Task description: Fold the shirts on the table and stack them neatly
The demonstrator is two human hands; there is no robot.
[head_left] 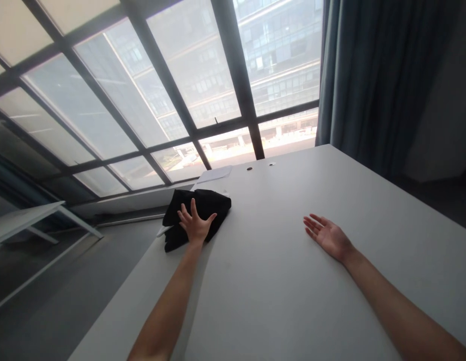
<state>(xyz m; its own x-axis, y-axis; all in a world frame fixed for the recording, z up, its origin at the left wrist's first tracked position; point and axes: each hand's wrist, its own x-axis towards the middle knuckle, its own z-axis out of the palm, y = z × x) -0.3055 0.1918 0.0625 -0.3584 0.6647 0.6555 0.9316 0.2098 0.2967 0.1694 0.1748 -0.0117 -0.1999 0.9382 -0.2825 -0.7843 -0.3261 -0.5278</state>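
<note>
At the left side of the white table (263, 281) lies a bundle of folded black cloth (213, 200), partly over the table's left edge. My left hand (197, 225) is over this cloth with its fingers spread; whether it touches the fabric I cannot tell. Something white peeks out under the cloth's left side, too little of it showing to name. Toward the right, my right hand (328, 238) is palm up with its fingers stretched out, holding nothing, above or on the tabletop.
A flat white sheet-like item (214, 174) lies at the table's far left corner. Two round holes (250, 169) sit near the far edge. Beyond are large windows (195, 65), a blue-grey curtain (353, 90) at right, and another white table (25, 220) at left.
</note>
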